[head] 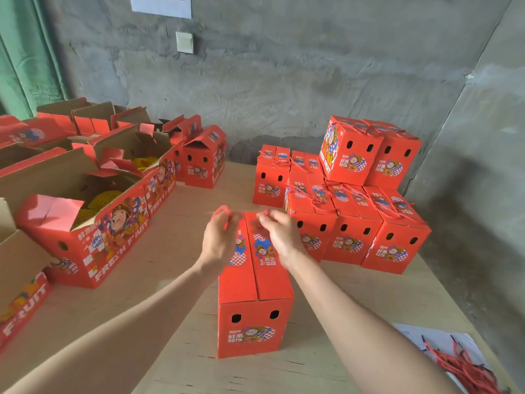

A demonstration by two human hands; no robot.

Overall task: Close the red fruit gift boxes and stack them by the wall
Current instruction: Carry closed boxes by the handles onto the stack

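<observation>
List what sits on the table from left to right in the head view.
Open fruit-filled boxes → lone closed box → stack of closed boxes → loose red cords.

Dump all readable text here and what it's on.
"FRESH FRUIT": long side of the big open red cardboard box at left.
"FRESH FRUIT": side of the top closed red box in the wall stack.
"FRUIT": red box cut off at lower left.
Chinese print on the front closed red box: too blurred.
White wall sheet, paper under red cords: unreadable.
</observation>
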